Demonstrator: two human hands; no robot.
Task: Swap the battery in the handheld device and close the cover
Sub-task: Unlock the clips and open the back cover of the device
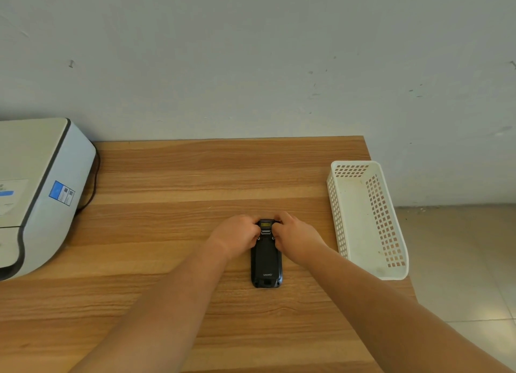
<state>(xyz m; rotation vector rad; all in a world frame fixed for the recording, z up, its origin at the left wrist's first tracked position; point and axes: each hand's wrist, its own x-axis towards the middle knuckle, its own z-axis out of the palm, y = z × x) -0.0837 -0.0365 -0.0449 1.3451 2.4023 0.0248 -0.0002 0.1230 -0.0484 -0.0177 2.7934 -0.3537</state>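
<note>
A black handheld device (pixel 266 261) lies face down on the wooden table (pixel 195 177), its long axis pointing away from me, the back cover on. My left hand (pixel 238 234) grips the far end of the device from the left. My right hand (pixel 293 236) grips the same end from the right. The fingers of both hands curl around the top part, where a small yellow label and a latch show between them. No loose battery is in view.
A white perforated plastic basket (pixel 391 272) stands at the table's right edge, with nothing visible inside. A grey-white printer (pixel 36 188) occupies the left side, a dark cable behind it. The table's right edge drops to a tiled floor (pixel 460 261).
</note>
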